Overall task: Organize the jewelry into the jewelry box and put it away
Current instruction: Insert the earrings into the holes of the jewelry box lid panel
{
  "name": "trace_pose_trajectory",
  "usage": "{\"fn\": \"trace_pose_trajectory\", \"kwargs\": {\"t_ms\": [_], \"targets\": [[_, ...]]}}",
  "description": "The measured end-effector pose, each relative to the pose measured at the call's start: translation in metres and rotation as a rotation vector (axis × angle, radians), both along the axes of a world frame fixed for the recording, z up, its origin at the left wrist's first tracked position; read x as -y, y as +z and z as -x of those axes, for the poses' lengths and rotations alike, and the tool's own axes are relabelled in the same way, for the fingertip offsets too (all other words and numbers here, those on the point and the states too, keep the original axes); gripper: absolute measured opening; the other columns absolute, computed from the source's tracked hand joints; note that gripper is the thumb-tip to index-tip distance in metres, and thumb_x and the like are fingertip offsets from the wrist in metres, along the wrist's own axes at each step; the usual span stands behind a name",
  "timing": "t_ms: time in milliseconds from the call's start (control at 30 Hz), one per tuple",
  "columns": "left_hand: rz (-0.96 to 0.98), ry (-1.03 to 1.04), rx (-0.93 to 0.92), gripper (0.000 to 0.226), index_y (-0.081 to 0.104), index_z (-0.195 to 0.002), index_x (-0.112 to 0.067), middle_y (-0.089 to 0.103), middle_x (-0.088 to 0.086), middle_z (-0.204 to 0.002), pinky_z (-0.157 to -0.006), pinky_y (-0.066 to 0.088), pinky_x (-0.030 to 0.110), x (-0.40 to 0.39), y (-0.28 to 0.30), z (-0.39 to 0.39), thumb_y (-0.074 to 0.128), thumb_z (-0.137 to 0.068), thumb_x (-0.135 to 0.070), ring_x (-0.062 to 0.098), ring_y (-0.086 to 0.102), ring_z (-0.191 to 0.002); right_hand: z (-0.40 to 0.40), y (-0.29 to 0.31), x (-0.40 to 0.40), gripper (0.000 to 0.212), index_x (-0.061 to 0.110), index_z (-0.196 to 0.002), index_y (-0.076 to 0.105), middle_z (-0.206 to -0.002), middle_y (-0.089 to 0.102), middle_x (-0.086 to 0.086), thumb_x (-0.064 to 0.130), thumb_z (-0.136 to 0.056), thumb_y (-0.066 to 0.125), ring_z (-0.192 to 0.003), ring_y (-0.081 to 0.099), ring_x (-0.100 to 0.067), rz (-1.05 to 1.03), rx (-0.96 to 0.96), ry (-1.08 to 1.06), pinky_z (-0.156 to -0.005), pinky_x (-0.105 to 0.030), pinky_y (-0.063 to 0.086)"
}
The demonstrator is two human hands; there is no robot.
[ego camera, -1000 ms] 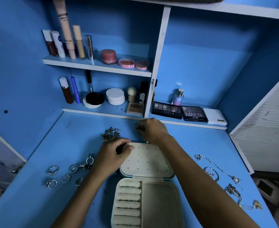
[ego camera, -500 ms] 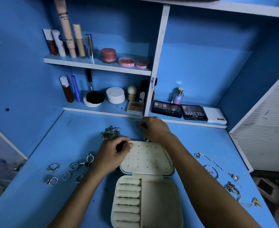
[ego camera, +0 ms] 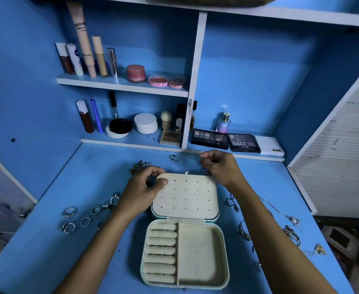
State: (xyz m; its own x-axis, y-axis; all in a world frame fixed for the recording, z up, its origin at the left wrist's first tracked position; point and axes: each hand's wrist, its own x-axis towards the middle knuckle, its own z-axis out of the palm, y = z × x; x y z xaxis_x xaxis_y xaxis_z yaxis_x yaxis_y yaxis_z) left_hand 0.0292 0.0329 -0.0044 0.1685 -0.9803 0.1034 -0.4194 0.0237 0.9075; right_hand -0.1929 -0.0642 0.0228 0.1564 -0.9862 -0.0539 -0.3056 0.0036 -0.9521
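Head view looks down on both my hands over the blue table (ego camera: 47,240), where the cream, rounded-square jewelry box (ego camera: 185,234) lies open flat. My left hand (ego camera: 142,192) grips the far left corner of the box's perforated lid panel (ego camera: 186,194), its fingers (ego camera: 153,170) curled over the far edge and the thumb pressed on the panel's top face. My right hand (ego camera: 221,166) hovers just beyond the lid's far right corner, fingers curled together with the tips pressed close as if pinching something tiny, though I cannot tell whether anything is between them. Nearer to me than both hands, the box's base shows a column of padded ring rolls (ego camera: 160,251) on the left and an open cream compartment (ego camera: 199,253) on the right. Left of my left forearm, a scatter of silver rings (ego camera: 83,217) lies on the table. Just beyond my left fingers sits a small heap of metal earrings (ego camera: 139,166). Right of my right forearm, silver chains and bracelets (ego camera: 280,225) trail across the table. Beyond my right hand, two dark eyeshadow palettes (ego camera: 225,140) rest on the low white shelf (ego camera: 132,144).
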Motion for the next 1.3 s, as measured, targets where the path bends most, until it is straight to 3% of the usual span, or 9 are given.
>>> {"fn": "trace_pose_trajectory", "kwargs": {"t_ms": [100, 200, 300, 367, 500, 667, 867, 1067, 1300], "targets": [[0.039, -0.026, -0.074, 0.021, 0.064, -0.100, -0.038, 0.068, -0.008, -0.100, -0.081, 0.049, 0.023, -0.007, 0.006, 0.001, 0.070, -0.090, -0.021, 0.008, 0.063, -0.090, 0.009, 0.001, -0.007, 0.019, 0.019, -0.092, 0.071, -0.088, 0.071, -0.002, 0.005, -0.099, 0.059, -0.080, 0.066, -0.012, -0.008, 0.112, -0.027, -0.069, -0.019, 0.056], [0.090, -0.036, -0.116, 0.024, 0.063, -0.098, -0.042, 0.068, -0.011, -0.099, -0.079, 0.049, 0.019, -0.015, 0.012, 0.001, 0.072, -0.089, -0.022, 0.012, 0.063, -0.091, 0.016, 0.002, -0.014, 0.018, 0.016, -0.091, 0.071, -0.088, 0.071, -0.001, 0.004, -0.098, 0.059, -0.082, 0.067, -0.015, 0.015, 0.132, -0.026, -0.079, -0.026, 0.057], [0.147, -0.041, -0.117, 0.021, 0.061, -0.098, -0.047, 0.067, -0.016, -0.101, -0.080, 0.048, 0.023, -0.027, 0.020, 0.002, 0.070, -0.082, -0.037, 0.013, 0.062, -0.092, 0.017, 0.006, -0.024, 0.013, 0.007, -0.095, 0.070, -0.089, 0.071, -0.005, 0.000, -0.097, 0.059, -0.075, 0.068, -0.012, 0.045, 0.152, -0.018, -0.075, -0.019, 0.054], [0.188, -0.038, -0.107, 0.022, 0.061, -0.099, -0.046, 0.066, -0.019, -0.102, -0.079, 0.048, 0.020, -0.039, 0.023, 0.003, 0.069, -0.081, -0.036, 0.010, 0.061, -0.091, 0.015, 0.010, -0.031, 0.010, 0.001, -0.100, 0.068, -0.090, 0.070, -0.007, -0.001, -0.097, 0.059, -0.073, 0.067, -0.010, 0.056, 0.165, -0.012, -0.071, -0.016, 0.053], [0.311, -0.025, -0.062, 0.023, 0.060, -0.098, -0.042, 0.066, -0.019, -0.098, -0.079, 0.045, 0.013, -0.065, 0.023, 0.008, 0.071, -0.086, -0.026, 0.006, 0.061, -0.090, 0.010, 0.016, -0.044, 0.011, 0.004, -0.098, 0.069, -0.087, 0.073, -0.005, -0.001, -0.096, 0.059, -0.075, 0.069, -0.011, 0.026, 0.230, 0.008, -0.072, -0.025, 0.060], [0.479, -0.014, 0.092, 0.022, 0.057, -0.097, -0.040, 0.065, -0.016, -0.095, -0.077, 0.046, 0.021, -0.091, 0.011, 0.009, 0.071, -0.088, -0.027, 0.007, 0.062, -0.087, 0.006, 0.022, -0.062, 0.010, 0.006, -0.096, 0.070, -0.086, 0.072, -0.004, 0.002, -0.096, 0.061, -0.075, 0.069, -0.008, 0.039, 0.239, 0.010, -0.072, -0.026, 0.061], [0.647, -0.025, 0.212, 0.012, 0.060, -0.096, -0.022, 0.065, -0.005, -0.093, -0.077, 0.046, 0.026, -0.111, -0.003, 0.007, 0.069, -0.089, -0.020, 0.017, 0.064, -0.090, 0.003, 0.025, -0.083, 0.012, 0.010, -0.091, 0.072, -0.080, 0.070, 0.001, 0.001, -0.095, 0.064, -0.072, 0.066, -0.006, 0.056, 0.170, 0.087, -0.069, -0.023, 0.058], [0.705, -0.052, 0.262, 0.013, 0.060, -0.095, -0.017, 0.063, -0.006, -0.100, -0.080, 0.051, 0.037, -0.126, -0.020, 0.008, 0.068, -0.088, -0.010, 0.020, 0.065, -0.092, -0.002, 0.027, -0.104, 0.014, 0.005, -0.091, 0.072, -0.079, 0.072, -0.004, -0.003, -0.094, 0.062, -0.074, 0.068, -0.012, 0.013, 0.164, 0.216, -0.073, -0.025, 0.060], [0.723, -0.034, 0.284, 0.017, 0.061, -0.095, -0.015, 0.068, 0.003, -0.096, -0.079, 0.052, 0.040, -0.130, -0.024, 0.009, 0.070, -0.086, -0.004, 0.025, 0.068, -0.091, -0.007, 0.025, -0.115, 0.010, 0.004, -0.090, 0.070, -0.084, 0.071, -0.012, -0.002, -0.093, 0.063, -0.075, 0.068, -0.014, -0.018, 0.137, 0.294, -0.074, -0.028, 0.061]]}}
